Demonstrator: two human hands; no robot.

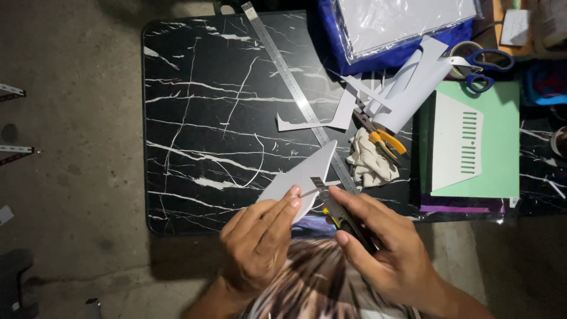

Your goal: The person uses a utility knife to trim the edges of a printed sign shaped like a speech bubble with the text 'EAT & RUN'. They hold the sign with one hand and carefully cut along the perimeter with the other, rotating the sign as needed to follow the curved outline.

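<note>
- The utility knife (pixel 341 214) is lying mostly hidden under the right hand (pixel 378 248), whose fingers are closing around its handle; only the blade tip is showing.
- The left hand (pixel 260 236) is pinching the grey card piece (pixel 301 177), which is reaching toward one o'clock above both hands, over the marble table (pixel 201 118).
- The blue tray (pixel 390 53) at twelve o'clock is holding a plastic-wrapped sheet (pixel 401 18).

- On the table (pixel 195 88), a long steel ruler (pixel 295 94) runs from twelve o'clock down toward five
- At three o'clock of the ruler lie paper offcuts (pixel 407 88), with pliers (pixel 381 139) on a rag (pixel 369 162) below them
- Scissors (pixel 481 65) sit at two o'clock, above a cutting mat (pixel 502 136)
- A pointed sheet (pixel 298 180) lies at six o'clock, the left hand (pixel 260 242) and right hand (pixel 384 248) on it
</note>
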